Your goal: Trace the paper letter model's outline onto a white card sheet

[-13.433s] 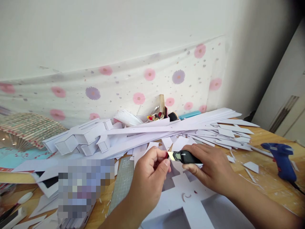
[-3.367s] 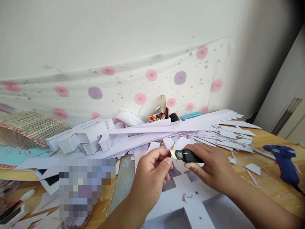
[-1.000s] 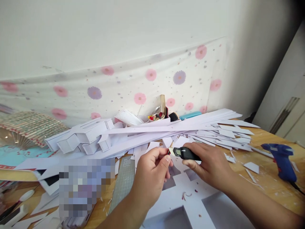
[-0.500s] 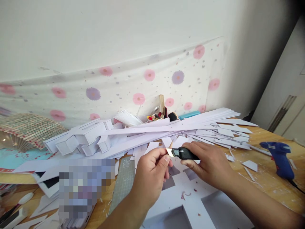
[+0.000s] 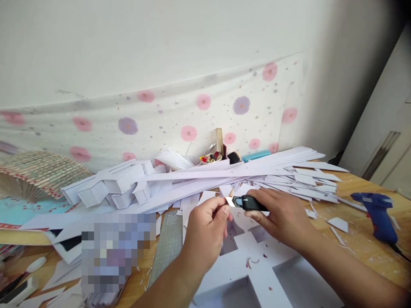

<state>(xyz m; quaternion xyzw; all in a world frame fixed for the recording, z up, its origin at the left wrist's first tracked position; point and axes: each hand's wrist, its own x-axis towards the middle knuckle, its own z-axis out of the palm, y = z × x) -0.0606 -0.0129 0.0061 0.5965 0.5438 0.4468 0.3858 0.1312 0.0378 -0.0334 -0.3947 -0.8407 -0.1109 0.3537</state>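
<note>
My right hand (image 5: pixel 282 216) grips a black utility knife (image 5: pixel 248 202) with its short blade pointing left. My left hand (image 5: pixel 207 233) is closed, thumb and forefinger pinched on a small thing right at the blade tip; the fingers mostly hide it. Both hands hover above a white foam-board piece (image 5: pixel 257 273) with square cut-outs, which lies on the wooden table (image 5: pixel 362 244). A few tiny reddish shavings lie on the board below the hands.
A pile of long white strips (image 5: pixel 224 175) and small white box shapes (image 5: pixel 109 188) fills the back. A blue glue gun (image 5: pixel 379 214) lies at the right. A green cutting mat (image 5: pixel 167 246) is left of my hands. A folding fan (image 5: pixel 38 175) sits far left.
Both hands stay together at the knife tip. They have shifted slightly up and away from me; the grips are unchanged.
</note>
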